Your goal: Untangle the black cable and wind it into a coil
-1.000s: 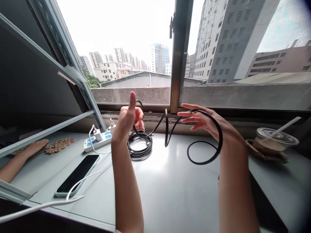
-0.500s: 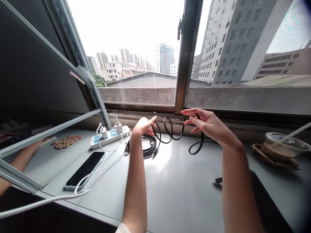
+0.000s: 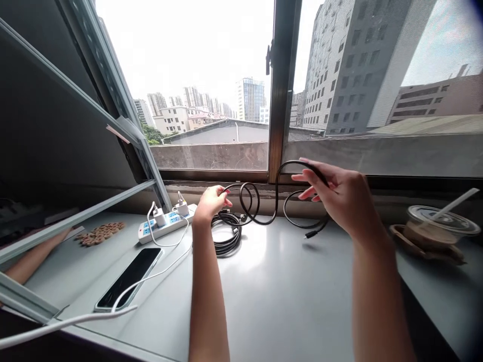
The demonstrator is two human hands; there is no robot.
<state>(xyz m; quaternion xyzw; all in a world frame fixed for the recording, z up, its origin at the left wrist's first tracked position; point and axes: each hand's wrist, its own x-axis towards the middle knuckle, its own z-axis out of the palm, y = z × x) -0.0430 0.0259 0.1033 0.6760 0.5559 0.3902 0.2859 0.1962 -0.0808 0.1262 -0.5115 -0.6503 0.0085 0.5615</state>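
Note:
A long black cable loops in the air between my two hands above a grey sill. My left hand pinches one part of it just above a coiled bundle of black cable lying on the sill. My right hand is raised near the window frame with its fingers closed round the cable's other stretch. A loop hangs below that hand, and the cable's plug end dangles just over the sill.
A white power strip with chargers sits left of the coil. A phone lies on a white lead near the front edge. Small brown pieces and another person's arm are far left. An iced drink cup stands right.
My left hand has dropped from thumb-up to low over the coil. My right hand went from spread fingers to a grip on the cable, and the plug end now hangs free.

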